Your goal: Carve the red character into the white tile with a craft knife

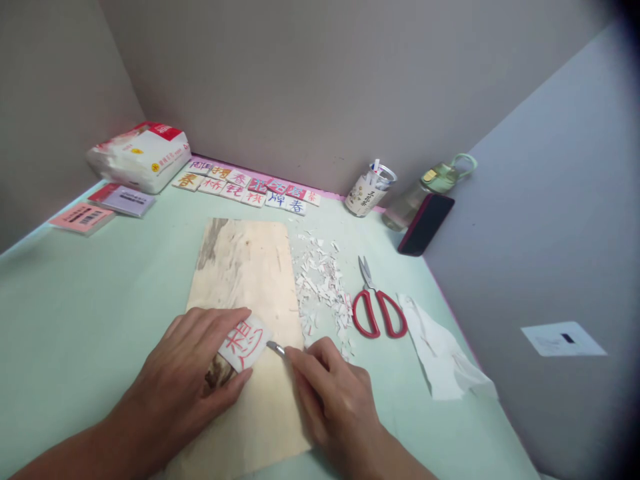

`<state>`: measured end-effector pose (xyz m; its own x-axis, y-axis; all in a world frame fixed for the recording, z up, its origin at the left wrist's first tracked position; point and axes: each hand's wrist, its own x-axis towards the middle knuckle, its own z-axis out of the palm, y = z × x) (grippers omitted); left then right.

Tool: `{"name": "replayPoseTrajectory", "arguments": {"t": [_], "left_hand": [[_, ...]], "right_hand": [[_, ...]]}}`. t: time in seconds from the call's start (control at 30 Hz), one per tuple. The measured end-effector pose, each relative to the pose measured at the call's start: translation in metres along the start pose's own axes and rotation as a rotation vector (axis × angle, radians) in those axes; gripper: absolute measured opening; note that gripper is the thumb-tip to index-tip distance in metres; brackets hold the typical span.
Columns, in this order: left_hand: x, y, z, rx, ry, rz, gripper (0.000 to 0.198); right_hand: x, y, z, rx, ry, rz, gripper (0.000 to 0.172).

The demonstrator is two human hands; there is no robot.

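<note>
My left hand (185, 373) presses a small white square tile (246, 341) with a red character on it against the wooden board (250, 267). Thumb and fingers close around the tile's left side, and a dark-stained patch of the board shows between them. In my right hand (335, 393) is a slim carving knife (277, 348), gripped like a pen. Its blade tip is at the tile's right edge; whether it touches, I cannot tell. The knife's handle is mostly hidden by my fingers.
White shavings (323, 283) lie right of the board, beside red-handled scissors (375, 300) and a crumpled tissue (445, 353). Behind are lettered tiles (233, 191), a tissue pack (143, 157), card packets (83, 219), a can (367, 193), a bottle (405, 200) and a phone (427, 225).
</note>
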<state>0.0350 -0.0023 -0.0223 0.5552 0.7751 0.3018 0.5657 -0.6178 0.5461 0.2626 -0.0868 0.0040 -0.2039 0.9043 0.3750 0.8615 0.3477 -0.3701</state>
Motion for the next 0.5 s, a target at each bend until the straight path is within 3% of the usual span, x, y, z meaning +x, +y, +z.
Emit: {"name": "replayPoseTrajectory", "arguments": {"t": [0.23, 0.5], "left_hand": [[-0.001, -0.001, 0.000, 0.004, -0.006, 0.008, 0.043], [-0.002, -0.001, -0.003, 0.002, -0.027, -0.006, 0.047]], "right_hand": [[0.001, 0.004, 0.000, -0.018, 0.002, -0.025, 0.029], [0.006, 0.020, -0.014, -0.008, -0.147, -0.167, 0.031]]}}
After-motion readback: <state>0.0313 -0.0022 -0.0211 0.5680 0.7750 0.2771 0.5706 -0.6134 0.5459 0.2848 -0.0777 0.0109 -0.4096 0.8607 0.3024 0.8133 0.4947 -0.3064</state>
